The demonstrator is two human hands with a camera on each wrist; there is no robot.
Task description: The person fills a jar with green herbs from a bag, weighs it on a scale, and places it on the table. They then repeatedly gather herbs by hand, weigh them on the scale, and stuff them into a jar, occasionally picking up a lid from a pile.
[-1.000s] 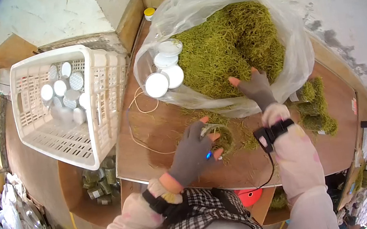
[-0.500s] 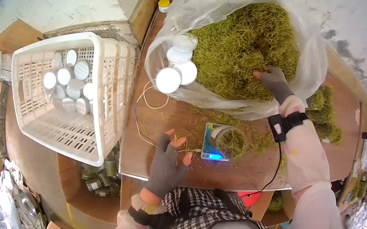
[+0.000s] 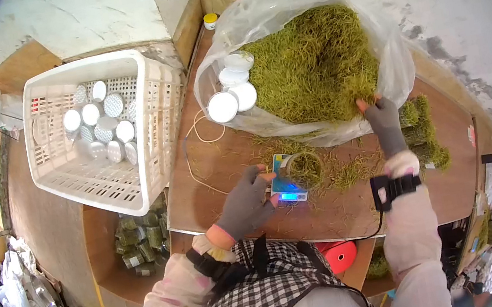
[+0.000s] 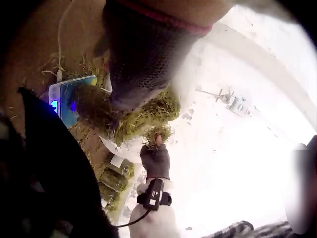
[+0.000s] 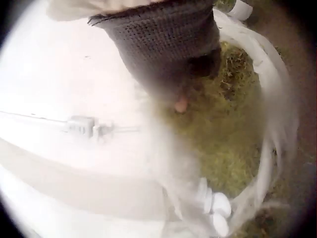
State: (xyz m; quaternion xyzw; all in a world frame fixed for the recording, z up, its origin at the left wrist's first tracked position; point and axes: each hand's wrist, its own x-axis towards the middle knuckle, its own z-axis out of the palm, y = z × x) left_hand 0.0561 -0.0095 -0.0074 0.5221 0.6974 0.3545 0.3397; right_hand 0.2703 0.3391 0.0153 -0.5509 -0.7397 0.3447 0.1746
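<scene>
A large clear plastic bag (image 3: 273, 6) on the wooden table holds a heap of green dried leaves (image 3: 309, 65). My right hand (image 3: 379, 115), in a grey glove, pinches a tuft of these leaves at the bag's near right rim; the tuft also shows above the right hand (image 4: 155, 158) in the left wrist view. A small scale (image 3: 288, 189) with a blue lit display carries a clear container (image 3: 307, 166) of leaves. My left hand (image 3: 247, 202) rests just left of the scale, fingers loosely bent, holding nothing. Leaves (image 5: 223, 148) fill the right wrist view.
A white plastic crate (image 3: 61, 178) with several white-lidded jars (image 3: 97, 120) stands to the left. Three white-lidded jars (image 3: 223, 106) lie at the bag's left side. A thin cable (image 3: 192, 143) loops over the table. Green bundles (image 3: 422, 137) lie at right; cans (image 3: 140, 239) sit below.
My right hand has drawn back from deep in the leaves to the bag's near right rim. My left hand left the container, swung left, then returned beside the scale.
</scene>
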